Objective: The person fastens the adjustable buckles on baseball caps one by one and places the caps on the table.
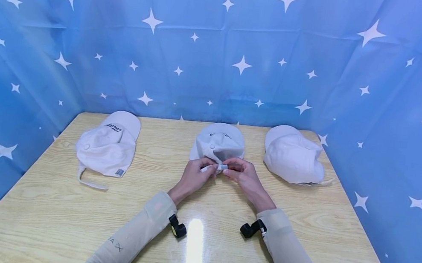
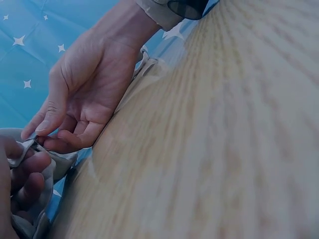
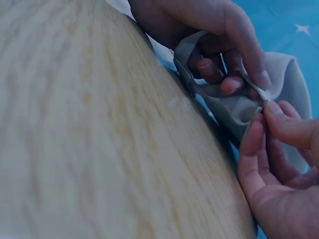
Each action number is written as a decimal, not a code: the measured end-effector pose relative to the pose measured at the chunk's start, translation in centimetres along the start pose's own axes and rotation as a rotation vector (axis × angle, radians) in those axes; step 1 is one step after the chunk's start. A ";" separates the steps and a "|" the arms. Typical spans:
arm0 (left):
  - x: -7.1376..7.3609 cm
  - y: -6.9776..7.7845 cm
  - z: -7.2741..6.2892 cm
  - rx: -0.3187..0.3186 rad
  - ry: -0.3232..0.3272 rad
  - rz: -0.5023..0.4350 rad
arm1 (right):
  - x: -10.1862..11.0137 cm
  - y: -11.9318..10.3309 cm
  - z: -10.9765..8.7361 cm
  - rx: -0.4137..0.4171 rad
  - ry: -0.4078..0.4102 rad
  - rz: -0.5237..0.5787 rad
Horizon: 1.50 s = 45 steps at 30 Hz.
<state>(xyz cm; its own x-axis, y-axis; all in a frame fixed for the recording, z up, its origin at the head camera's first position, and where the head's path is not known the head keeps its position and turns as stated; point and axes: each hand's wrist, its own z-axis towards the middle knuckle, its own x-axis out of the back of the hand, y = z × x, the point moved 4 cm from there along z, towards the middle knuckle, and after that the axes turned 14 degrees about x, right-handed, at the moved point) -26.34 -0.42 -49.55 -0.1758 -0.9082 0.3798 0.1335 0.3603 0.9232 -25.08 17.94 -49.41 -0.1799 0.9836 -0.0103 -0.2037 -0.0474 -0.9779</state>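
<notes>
Pinching the back strap (image 1: 222,167) of the middle cap (image 1: 215,141), two bare hands meet at the cap's near side. Cap is a white baseball cap, placed near the middle of the far edge of the tabletop (image 1: 43,221), brim toward that edge, dark lettering partly visible above the crown's folds.

Left hand (image 1: 196,175): thumb and fingers gripping the strap; in the right wrist view a loop of it bows out beside the curled fingers. Right hand (image 1: 244,178): thumb and fingertips pinched on the strap, fingertips of the two hands close together. Whether the strap's ends are joined: cannot tell, fingers cover them.

Left cap (image 1: 107,146): white, near the far left corner, brim toward the far edge, dark lettering in part readable as "COLO"; its loose strap (image 1: 91,184) trails toward the near edge. Right cap (image 1: 295,157): white, near the far right corner, brim also toward the far edge, rounded crown facing the near edge.

Forearms in pale sleeves (image 1: 130,238) cross the near edge, a black wrist camera (image 1: 178,226) at each cuff. Star-printed blue cloth (image 1: 199,61) hangs behind the far edge and along both sides.
</notes>
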 end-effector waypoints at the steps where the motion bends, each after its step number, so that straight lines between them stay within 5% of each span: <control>1: 0.0 0.0 0.0 0.003 0.001 0.009 | 0.0 0.1 0.0 0.003 -0.002 -0.002; 18: -0.5 0.0 -0.1 0.009 -0.033 0.022 | -0.2 0.0 -0.2 -0.009 0.006 0.037; 26: -0.6 -0.1 -0.1 0.031 -0.061 -0.009 | 0.6 -0.9 0.2 0.119 -0.064 -0.309; 32: -0.5 -0.2 0.0 0.010 -0.079 -0.057 | 0.7 -1.4 0.4 0.162 -0.073 -0.445; 45: -0.2 0.1 0.0 -0.005 -0.044 -0.057 | 0.7 -1.5 0.4 0.176 -0.078 -0.354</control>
<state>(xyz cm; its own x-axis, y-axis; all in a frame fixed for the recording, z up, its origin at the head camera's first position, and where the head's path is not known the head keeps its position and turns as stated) -26.28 -0.18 -49.58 -0.2259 -0.9170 0.3286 0.1273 0.3067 0.9433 -25.30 18.60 -47.86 -0.1397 0.9287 0.3434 -0.4268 0.2565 -0.8672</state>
